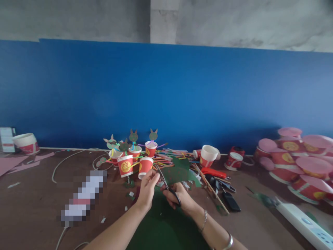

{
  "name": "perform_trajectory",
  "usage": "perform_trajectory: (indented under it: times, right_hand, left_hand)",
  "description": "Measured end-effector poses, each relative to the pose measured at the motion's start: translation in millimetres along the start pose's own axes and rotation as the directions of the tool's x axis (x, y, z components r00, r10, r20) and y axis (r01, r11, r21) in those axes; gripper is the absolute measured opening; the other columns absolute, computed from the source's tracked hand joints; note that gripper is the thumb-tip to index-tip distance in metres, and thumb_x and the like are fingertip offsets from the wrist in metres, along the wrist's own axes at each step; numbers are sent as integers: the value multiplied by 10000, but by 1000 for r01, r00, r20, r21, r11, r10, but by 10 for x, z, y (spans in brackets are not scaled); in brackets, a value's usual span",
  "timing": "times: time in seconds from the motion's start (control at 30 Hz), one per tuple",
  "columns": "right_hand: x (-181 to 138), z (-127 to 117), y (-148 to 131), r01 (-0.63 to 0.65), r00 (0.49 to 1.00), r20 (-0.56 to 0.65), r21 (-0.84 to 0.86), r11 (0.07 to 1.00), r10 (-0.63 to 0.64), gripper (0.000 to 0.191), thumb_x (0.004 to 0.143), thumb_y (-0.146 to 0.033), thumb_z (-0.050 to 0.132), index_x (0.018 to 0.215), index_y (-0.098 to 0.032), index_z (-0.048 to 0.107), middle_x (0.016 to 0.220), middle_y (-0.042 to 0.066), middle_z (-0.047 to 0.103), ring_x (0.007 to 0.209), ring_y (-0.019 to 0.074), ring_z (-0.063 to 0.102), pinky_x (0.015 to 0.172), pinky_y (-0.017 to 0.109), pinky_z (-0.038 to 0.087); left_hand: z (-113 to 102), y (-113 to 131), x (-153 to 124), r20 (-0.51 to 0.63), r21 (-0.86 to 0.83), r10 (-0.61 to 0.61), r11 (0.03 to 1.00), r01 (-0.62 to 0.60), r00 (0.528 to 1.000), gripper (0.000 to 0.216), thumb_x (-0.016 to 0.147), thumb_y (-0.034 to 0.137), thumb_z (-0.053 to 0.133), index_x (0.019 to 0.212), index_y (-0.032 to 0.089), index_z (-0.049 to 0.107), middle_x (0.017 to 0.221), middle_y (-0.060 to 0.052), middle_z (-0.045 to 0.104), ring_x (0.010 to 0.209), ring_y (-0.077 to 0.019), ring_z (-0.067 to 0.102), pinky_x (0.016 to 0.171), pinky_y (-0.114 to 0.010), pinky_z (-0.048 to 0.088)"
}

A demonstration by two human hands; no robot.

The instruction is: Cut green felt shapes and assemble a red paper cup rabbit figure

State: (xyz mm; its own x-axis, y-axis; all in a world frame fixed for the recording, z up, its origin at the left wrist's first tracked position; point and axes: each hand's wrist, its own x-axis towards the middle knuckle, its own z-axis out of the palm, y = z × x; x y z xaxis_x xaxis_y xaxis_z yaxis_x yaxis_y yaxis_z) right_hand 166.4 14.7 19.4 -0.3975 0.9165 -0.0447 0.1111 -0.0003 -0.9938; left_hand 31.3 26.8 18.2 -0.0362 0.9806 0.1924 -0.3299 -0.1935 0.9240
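My right hand (pixel 182 198) is wrapped round the black handles of a pair of scissors (pixel 174 196), with the blades pointing up and left. My left hand (pixel 147 190) pinches close to the blade tips; whatever is between its fingertips is too small to make out. Beyond both hands lies a dark green paper piece (pixel 179 174), and a large green sheet (pixel 166 225) spreads beneath my forearms. Just past my left hand stand a red-and-white paper cup (pixel 145 166) and several cups with animal-head figures, such as a green head with ears (pixel 133 136).
Colored sticks (pixel 166 157) lie behind the cups. To the right are an orange-red tool (pixel 213 173), a black object (pixel 231 201), a power strip (pixel 307 222) and stacked cups with pink discs (pixel 312 165). Pink paper (pixel 15 163) lies left. A blue partition (pixel 166 93) borders the table.
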Motion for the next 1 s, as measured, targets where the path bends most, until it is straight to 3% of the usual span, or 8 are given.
perform_trajectory:
  times: [0.37,1.0]
  right_hand:
    - [4,-28,21,-12,1000,12,-13,1000,12,175,710,-246,553,821,-110,552,346,-93,441,281,39,329,307,153,207]
    - [-2,-72,18,-20,998,52,8,1000,20,245,687,-252,586,891,-123,545,410,-102,446,303,44,346,301,158,263]
  left_hand:
    - [-1,-15,1,117,-161,-41,985,60,992,236,778,291,557,616,167,439,550,50,448,512,-94,474,544,-230,379]
    - [-39,-36,34,-5,-101,-54,993,53,999,242,683,264,588,526,168,431,495,42,426,498,-85,409,523,-207,336]
